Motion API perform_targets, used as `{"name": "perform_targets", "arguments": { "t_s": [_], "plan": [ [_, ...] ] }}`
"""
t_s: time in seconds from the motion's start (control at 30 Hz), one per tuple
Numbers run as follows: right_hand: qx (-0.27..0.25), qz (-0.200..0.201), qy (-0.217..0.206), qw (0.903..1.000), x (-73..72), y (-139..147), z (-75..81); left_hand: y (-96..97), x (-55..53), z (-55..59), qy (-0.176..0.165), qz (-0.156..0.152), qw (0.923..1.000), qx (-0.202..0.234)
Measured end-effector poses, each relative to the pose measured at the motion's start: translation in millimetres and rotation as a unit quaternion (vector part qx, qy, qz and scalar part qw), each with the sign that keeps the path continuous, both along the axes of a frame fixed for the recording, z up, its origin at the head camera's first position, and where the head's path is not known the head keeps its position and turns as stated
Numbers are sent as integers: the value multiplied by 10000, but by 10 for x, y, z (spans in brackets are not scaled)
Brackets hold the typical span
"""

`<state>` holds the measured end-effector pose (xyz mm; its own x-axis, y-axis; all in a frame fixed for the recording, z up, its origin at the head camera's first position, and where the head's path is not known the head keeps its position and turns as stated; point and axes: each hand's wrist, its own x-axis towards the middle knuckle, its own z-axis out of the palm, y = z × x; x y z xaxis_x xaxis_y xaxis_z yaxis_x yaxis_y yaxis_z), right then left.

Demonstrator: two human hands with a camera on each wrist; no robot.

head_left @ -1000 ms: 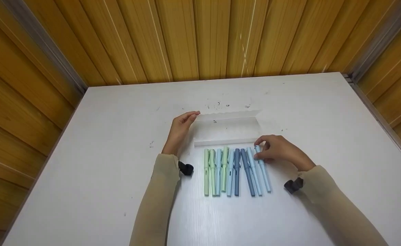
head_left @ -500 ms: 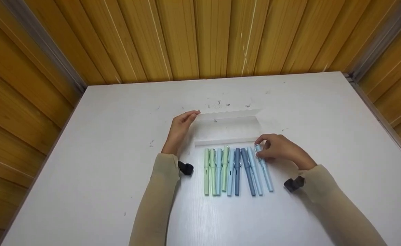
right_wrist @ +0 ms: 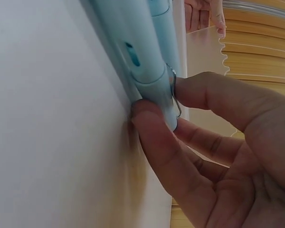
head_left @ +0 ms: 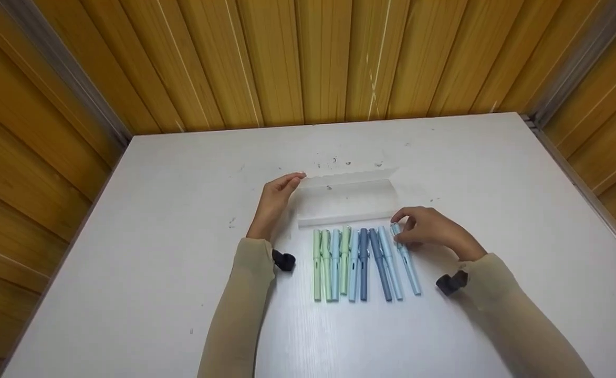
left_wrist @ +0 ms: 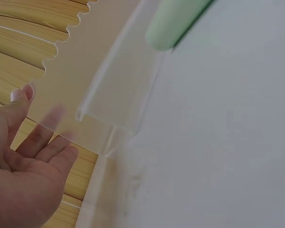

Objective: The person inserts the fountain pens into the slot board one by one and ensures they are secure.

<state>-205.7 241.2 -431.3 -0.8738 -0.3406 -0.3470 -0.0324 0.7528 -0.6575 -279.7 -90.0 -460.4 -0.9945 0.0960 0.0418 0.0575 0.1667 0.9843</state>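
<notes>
My left hand (head_left: 273,205) holds the left end of a translucent plastic tray (head_left: 347,216) with a wavy back edge. In the left wrist view, the thumb (left_wrist: 20,97) is at the wavy edge and the fingertips show through the clear sheet. My right hand (head_left: 434,228) pinches the cap end of a light blue pen (head_left: 409,269), the rightmost in a row below the tray. Thumb and finger sit either side of its cap by the wire clip (right_wrist: 175,92). Beside it lie another light blue pen (head_left: 392,268) and a dark blue pen (head_left: 381,268), both slightly slanted.
Further left in the row are green pens (head_left: 316,268), more light blue ones and a dark blue pen (head_left: 364,268). They lie on a white table (head_left: 181,210) with dark scuffs behind the tray. Yellow wood-look panels (head_left: 276,63) stand at the back and sides.
The lower end of the light blue pen in my right hand has swung slightly right, away from its neighbour. My left hand stays at the tray's end.
</notes>
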Motion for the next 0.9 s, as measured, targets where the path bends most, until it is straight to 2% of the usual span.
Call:
{"name": "perform_targets", "arguments": {
  "t_s": [0.17, 0.2, 0.33, 0.4, 0.43, 0.73, 0.9],
  "plan": [
    [-211, -37, -113, 9997, -24, 44, -15, 0, -17, 1, 18, 38, 10000, -53],
    [-277, -64, -161, 9995, -28, 52, -21, -2, 10, 45, -10, 11, 10000, -68],
    [-461, -119, -276, 9985, -39, 70, -36, -9, 9, 37, 39, -31, 10000, -40],
    [-475, -129, -293, 9984, -42, 78, -28, 3, 6, 39, 40, -35, 10000, -31],
    [-494, -131, -311, 9982, -37, 80, -30, 9, -16, -10, 75, 0, 10000, -17],
    [-426, -182, -317, 9984, -20, 78, 10, 79, -5, 9, 150, -151, 9996, -174],
    [-660, -105, -261, 9974, -31, 40, 3, 44, 33, 27, -65, 68, 9998, -156]
  ]
}}
